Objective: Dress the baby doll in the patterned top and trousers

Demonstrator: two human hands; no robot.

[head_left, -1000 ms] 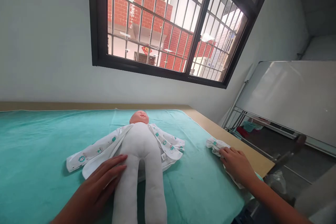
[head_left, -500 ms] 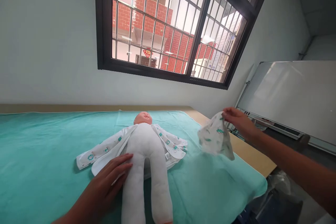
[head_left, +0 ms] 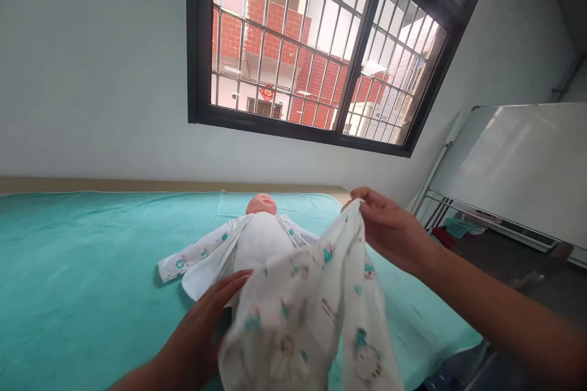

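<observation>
A baby doll (head_left: 259, 235) lies on its back on a teal cloth (head_left: 92, 244), its head toward the wall. It wears an unfastened white printed baby shirt (head_left: 202, 253) with both sleeves on. My right hand (head_left: 385, 220) pinches one edge of white baby pants (head_left: 307, 311) with green animal prints. The pants hang down in front of the doll and hide its legs; their lower part is blurred. My left hand (head_left: 211, 324) rests by the doll's hip, fingers stretched out, partly behind the pants' edge.
The cloth covers a wooden table whose bare edge (head_left: 114, 185) shows along the wall. Above is a barred window (head_left: 298, 43). A whiteboard (head_left: 527, 165) on a stand is at the right, with dark items on the floor below it.
My right hand has brought the pants left and nearer, from beside the doll to over its legs. The pants hang longer now. My left hand stays at the doll's hip.
</observation>
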